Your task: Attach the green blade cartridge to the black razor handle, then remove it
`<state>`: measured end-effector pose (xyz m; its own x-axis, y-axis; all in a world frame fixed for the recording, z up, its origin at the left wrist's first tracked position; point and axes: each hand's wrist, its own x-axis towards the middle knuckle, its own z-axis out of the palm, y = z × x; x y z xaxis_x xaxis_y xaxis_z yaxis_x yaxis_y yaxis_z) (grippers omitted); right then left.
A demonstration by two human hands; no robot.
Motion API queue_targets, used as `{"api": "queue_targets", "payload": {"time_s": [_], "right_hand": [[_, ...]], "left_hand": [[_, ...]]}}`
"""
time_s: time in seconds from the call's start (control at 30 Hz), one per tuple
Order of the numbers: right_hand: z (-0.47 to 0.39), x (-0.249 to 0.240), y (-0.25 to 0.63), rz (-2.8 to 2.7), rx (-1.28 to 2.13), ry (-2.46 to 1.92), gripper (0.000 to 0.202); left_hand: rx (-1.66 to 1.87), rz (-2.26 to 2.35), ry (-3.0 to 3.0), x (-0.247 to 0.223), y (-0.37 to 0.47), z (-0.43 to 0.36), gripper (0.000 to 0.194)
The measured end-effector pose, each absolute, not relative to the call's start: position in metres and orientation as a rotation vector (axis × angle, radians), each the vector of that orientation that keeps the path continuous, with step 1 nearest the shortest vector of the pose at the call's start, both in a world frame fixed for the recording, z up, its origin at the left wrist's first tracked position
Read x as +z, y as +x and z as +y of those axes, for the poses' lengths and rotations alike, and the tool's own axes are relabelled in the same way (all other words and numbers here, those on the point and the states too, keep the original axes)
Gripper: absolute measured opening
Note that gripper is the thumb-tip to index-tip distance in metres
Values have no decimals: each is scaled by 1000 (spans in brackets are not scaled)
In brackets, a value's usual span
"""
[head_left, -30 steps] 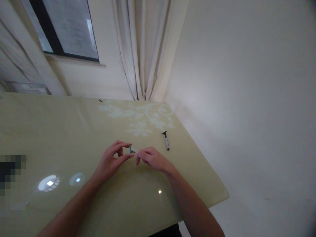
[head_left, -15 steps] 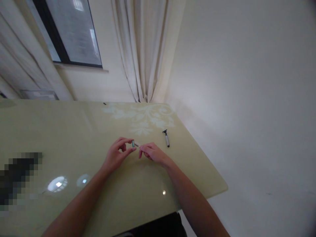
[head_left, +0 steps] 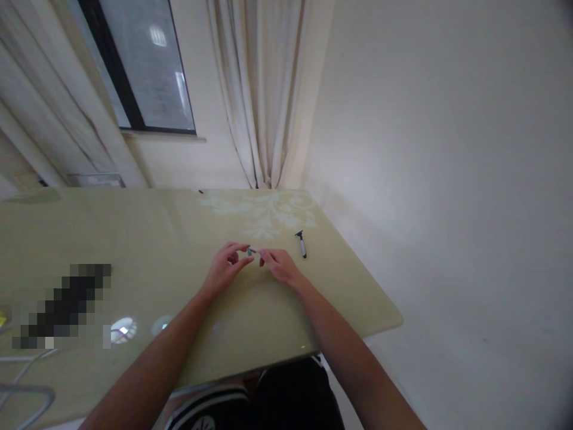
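My left hand [head_left: 224, 265] pinches a small razor cartridge [head_left: 249, 252] with a greenish face between thumb and fingertips, just above the table. Close by on its right, my right hand [head_left: 278, 264] is closed around a slim greyish stick-like piece [head_left: 253, 251], whose tip meets or nearly meets the cartridge. Most of that piece is hidden in the fingers, so its kind cannot be made out. A razor [head_left: 302, 245] with a black head and grey handle lies on the table, right of and beyond my right hand.
The glossy pale-green table [head_left: 353, 292] has a white floral pattern near its far corner. A small dark bit [head_left: 201, 192] lies at the far edge. To the left are a pixelated dark object [head_left: 67, 304] and a white cable [head_left: 27, 388]. A wall [head_left: 425, 179] borders the right side.
The view has shifted left and tilted down, showing the cable and my lap. Both hands remain close together with the cartridge and the slim piece between them; the cartridge's face appears turned slightly.
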<state>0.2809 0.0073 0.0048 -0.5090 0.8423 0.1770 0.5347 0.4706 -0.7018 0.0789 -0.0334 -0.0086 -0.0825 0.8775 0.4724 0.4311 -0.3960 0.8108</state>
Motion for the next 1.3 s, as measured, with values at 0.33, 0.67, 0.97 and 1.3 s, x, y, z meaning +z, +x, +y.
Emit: {"api": "queue_targets", "payload": {"time_s": [0.33, 0.67, 0.97, 1.3], "right_hand": [[11, -2, 284, -2257, 676, -1157, 55], [12, -2, 288, -2283, 635, -1157, 54], [11, -3, 289, -2283, 623, -1115, 51], [13, -6, 290, -2293, 497, -1113, 48]], "left_hand": [[1507, 1419, 1785, -13, 75, -28, 36], [1491, 1403, 1828, -15, 78, -29, 36], [1498, 1381, 1851, -15, 79, -29, 34], [1580, 1326, 1891, -16, 80, -27, 32]]}}
